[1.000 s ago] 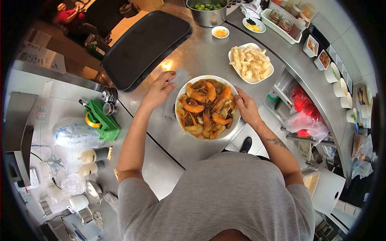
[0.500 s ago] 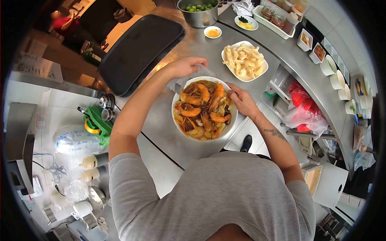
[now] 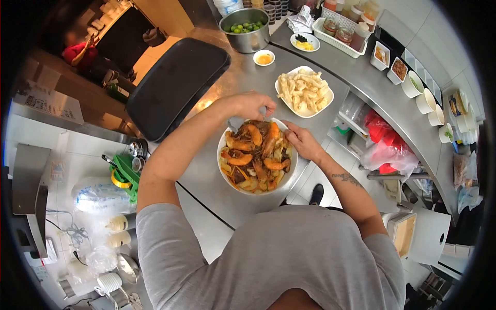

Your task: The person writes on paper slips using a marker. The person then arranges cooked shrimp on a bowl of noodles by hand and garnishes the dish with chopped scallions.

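A white bowl [image 3: 295, 159] of noodles topped with several orange shrimp [image 3: 272, 138] stands on the steel counter in front of me. My left hand [image 3: 254, 106] is closed on a thin grey cloth [image 3: 236, 123] at the bowl's far rim. Part of the cloth pokes out beside my fingers. At the right side of the bowl, my right hand [image 3: 304, 141] grips the rim, thumb on top and fingers partly hidden. Just beyond that hand sits a white dish [image 3: 327, 101] heaped with pale fried pieces [image 3: 304, 89].
A black tray [image 3: 178, 85] lies at the far left of the counter. Behind are a steel pot [image 3: 245, 41] of green limes, a small bowl [image 3: 264, 58] with orange contents and a white basket [image 3: 330, 41] of jars. A person in red [image 3: 80, 55] stands in the background.
My left hand has shifted right along the far rim with the cloth, its fingers now curled more tightly. My right hand stays on the rim. The whole view has tilted slightly.
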Demonstrator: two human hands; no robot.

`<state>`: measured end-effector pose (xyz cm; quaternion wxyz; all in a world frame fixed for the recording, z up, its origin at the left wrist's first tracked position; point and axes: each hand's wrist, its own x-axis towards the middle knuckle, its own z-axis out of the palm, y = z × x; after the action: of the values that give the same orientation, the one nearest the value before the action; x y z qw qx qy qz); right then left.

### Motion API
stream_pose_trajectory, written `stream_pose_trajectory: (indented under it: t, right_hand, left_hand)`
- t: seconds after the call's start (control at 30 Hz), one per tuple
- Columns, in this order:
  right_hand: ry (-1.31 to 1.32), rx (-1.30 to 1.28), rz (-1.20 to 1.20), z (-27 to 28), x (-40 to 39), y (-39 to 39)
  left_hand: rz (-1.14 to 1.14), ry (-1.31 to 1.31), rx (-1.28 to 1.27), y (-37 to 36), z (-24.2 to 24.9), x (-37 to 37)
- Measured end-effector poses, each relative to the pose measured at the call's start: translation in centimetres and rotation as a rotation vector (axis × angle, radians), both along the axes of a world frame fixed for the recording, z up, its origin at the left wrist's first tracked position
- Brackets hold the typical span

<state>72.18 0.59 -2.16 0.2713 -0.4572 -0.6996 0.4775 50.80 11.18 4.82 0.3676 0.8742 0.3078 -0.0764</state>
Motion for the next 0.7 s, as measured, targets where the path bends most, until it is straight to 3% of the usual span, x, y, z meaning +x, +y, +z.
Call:
stream_pose_trajectory:
  t: [0.37,0.47,0.57,0.67,0.7]
  right_hand:
    - [0.03,0.021,-0.014,-0.1,0.0,-0.3]
    - [0.023,0.036,-0.018,-0.3,0.1,-0.3]
    - [0.016,0.026,-0.034,0.0,0.0,-0.2]
    - [0.051,0.004,-0.044,-0.2,-0.2,-0.5]
    - [0.056,0.015,-0.043,-0.4,-0.2,-0.6]
  left_hand:
    - [0.183,0.214,-0.115,-1.4,2.8,-3.9]
    - [0.162,0.162,-0.114,-1.2,1.7,-6.2]
    - [0.371,-0.052,-0.017,-1.9,2.3,-8.5]
    - [0.417,0.066,-0.054,-2.7,3.8,-8.8]
    - [0.374,-0.016,-0.059,-3.0,3.0,-9.0]
